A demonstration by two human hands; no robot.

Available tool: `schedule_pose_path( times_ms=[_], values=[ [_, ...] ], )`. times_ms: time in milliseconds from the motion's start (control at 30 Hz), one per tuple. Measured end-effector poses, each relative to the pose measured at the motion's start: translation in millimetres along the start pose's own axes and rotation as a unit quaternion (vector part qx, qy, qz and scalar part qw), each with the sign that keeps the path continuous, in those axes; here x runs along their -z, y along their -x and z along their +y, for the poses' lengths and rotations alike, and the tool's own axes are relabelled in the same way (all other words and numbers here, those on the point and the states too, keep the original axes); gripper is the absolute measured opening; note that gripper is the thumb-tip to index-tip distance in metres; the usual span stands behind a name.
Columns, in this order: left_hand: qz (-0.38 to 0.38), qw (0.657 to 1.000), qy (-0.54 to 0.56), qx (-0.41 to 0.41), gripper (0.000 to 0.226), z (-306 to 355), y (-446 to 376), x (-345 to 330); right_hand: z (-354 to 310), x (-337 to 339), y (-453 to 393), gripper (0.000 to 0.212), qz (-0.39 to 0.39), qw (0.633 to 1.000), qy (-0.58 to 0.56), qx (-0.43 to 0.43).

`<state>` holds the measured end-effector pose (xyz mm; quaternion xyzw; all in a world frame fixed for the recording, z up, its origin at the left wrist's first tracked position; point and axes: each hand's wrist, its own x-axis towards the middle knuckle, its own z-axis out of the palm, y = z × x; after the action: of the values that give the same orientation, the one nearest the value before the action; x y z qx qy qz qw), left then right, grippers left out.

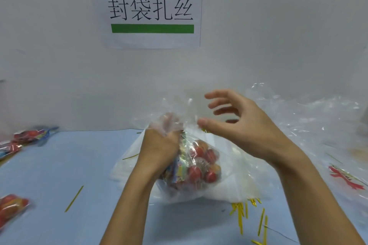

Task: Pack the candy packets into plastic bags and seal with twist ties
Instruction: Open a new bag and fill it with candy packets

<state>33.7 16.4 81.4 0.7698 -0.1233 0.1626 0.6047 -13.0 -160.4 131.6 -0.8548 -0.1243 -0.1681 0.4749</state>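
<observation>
Here, your left hand [165, 141] sits in the middle of the scene, fingers curled round the gathered neck of a clear plastic bag [235, 181], gripping it just above the candy packets [197, 165] inside. The bag rests on the pale blue table [83, 165], its filled bottom near you and its bunched neck rising up and away toward the far wall, so its long axis runs roughly upright, tilted a little left at the top. Loose film fans out above your left fist. Your right hand [239, 125] hangs just right of that neck, holding nothing, fingers spread and loosely bent, thumb tip close to the film; whether it touches is unclear. The twist ties [242, 212] lie in a yellow scatter on the table near you and to the right, below your right forearm, so the free right hand is the nearer one to fetch a tie, in my judgement. One single tie [74, 199] lies apart on the near left. More packed candy bags [12, 208] rest at the left edge, and a heap of empty plastic bags [318, 117] sits far right.
</observation>
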Motion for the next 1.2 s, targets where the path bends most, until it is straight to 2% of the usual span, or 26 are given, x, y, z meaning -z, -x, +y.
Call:
schedule_pose_path(
  times_ms=[100, 133, 200, 267, 367, 433, 500, 567, 633, 700, 767, 800, 933, 1000, 1067, 1133, 1200],
  values=[
    [-0.002, 0.999, 0.045, 0.016, 0.032, 2, -3, 4, 15, -13, 5, 0.092, -0.177, 0.980, 0.045, -0.076],
    [-0.013, 0.998, 0.063, 0.013, 0.028, 3, -3, 3, 19, -22, 6, 0.091, -0.218, 0.971, 0.041, -0.085],
    [-0.042, 0.995, 0.093, -0.002, 0.026, 4, -1, 1, 22, -39, 6, 0.066, -0.247, 0.966, 0.021, -0.077],
    [-0.072, 0.993, 0.096, -0.026, 0.028, 3, 0, 3, 21, -50, 5, 0.042, -0.250, 0.966, 0.021, -0.066],
    [-0.115, 0.987, 0.103, -0.049, 0.034, 2, 2, 5, 20, -58, 7, 0.038, -0.252, 0.965, 0.046, -0.055],
    [-0.159, 0.976, 0.145, -0.026, 0.040, 0, 5, 5, 20, -63, 8, 0.041, -0.240, 0.969, 0.030, -0.044],
    [-0.192, 0.959, 0.210, 0.002, 0.042, 2, 7, 4, 21, -64, 8, 0.034, -0.211, 0.977, -0.014, -0.013],
    [-0.189, 0.953, 0.239, -0.003, 0.038, 6, 9, 1, 22, -60, 7, 0.026, -0.170, 0.985, -0.009, 0.017],
    [-0.176, 0.963, 0.206, -0.013, 0.033, 10, 9, -3, 24, -59, 7, 0.025, -0.163, 0.986, 0.031, 0.012],
    [-0.154, 0.983, 0.096, -0.029, 0.029, 11, 8, -3, 28, -59, 8, 0.031, -0.152, 0.984, 0.090, -0.010],
    [-0.145, 0.988, -0.033, -0.048, 0.027, 11, 6, -2, 31, -60, 8, 0.035, -0.151, 0.982, 0.107, -0.031],
    [-0.143, 0.987, -0.045, -0.054, 0.028, 11, 6, -2, 31, -61, 9, 0.035, -0.156, 0.983, 0.094, -0.035],
    [-0.103, 0.988, 0.114, -0.025, 0.045, 11, 10, -8, 30, -70, 10, 0.018, -0.203, 0.978, -0.046, -0.017],
    [-0.085, 0.977, 0.197, -0.009, 0.033, 6, 9, -9, 29, -69, 11, 0.024, -0.218, 0.968, -0.121, -0.022],
    [-0.082, 0.962, 0.260, 0.010, 0.031, 0, 7, -7, 31, -66, 11, 0.041, -0.255, 0.955, -0.150, -0.031],
    [-0.087, 0.952, 0.292, 0.033, 0.030, -5, 5, -8, 33, -66, 11, 0.054, -0.275, 0.950, -0.142, -0.039],
    [-0.108, 0.953, 0.280, 0.040, 0.025, -4, 5, -11, 36, -71, 11, 0.052, -0.253, 0.961, -0.108, -0.037]
  ],
)
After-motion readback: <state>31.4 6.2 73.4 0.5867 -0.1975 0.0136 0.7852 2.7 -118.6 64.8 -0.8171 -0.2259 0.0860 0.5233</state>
